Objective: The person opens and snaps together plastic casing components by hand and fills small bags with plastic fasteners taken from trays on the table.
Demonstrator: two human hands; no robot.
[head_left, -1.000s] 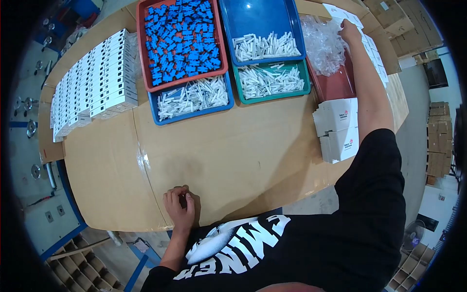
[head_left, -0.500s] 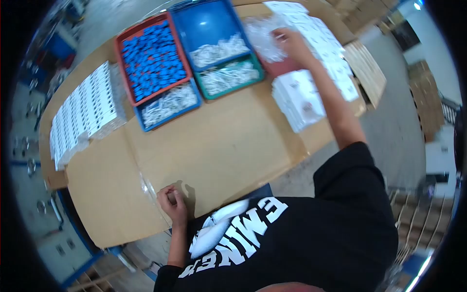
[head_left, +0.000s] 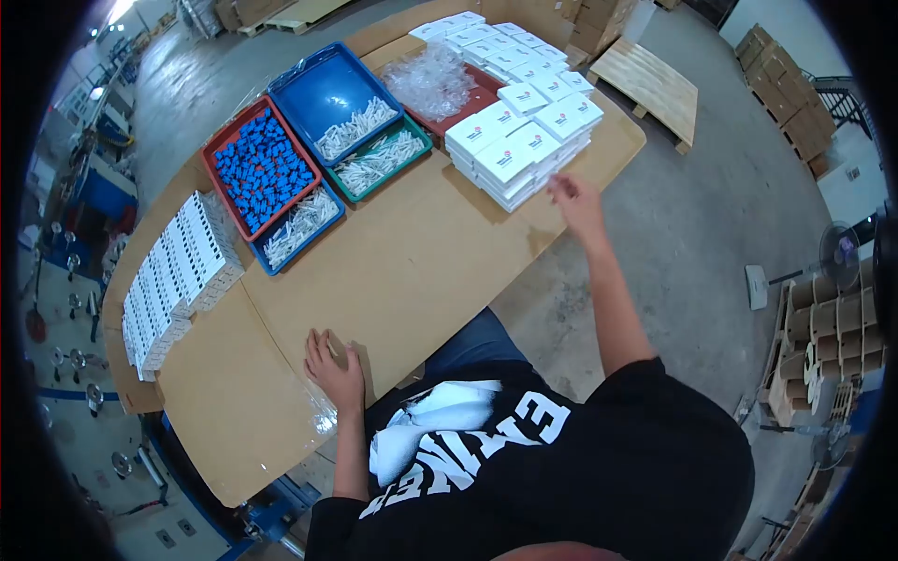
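My left hand (head_left: 337,376) rests near the front edge of the cardboard-covered table (head_left: 393,257), fingers spread and nothing in them. Beside the near stack of white printed boxes (head_left: 513,154), my right hand (head_left: 578,206) hovers by the table's right edge. Its fingers are loosely bent and apart, with no object visible in them. Behind that stack, clear plastic bags (head_left: 432,82) lie heaped in a red tray (head_left: 475,105).
A red tray (head_left: 213,154) holds blue pieces. White slim parts fill a green tray (head_left: 421,154) and a small blue tray (head_left: 339,213); more lie in a large blue tray (head_left: 323,89). White slotted blocks (head_left: 182,271) line the left. A wooden pallet (head_left: 645,84) lies beyond.
My right hand has come back from the plastic bags to beside the near white stack. My left hand's curled fingers have spread. The camera view has shifted, showing more floor at right.
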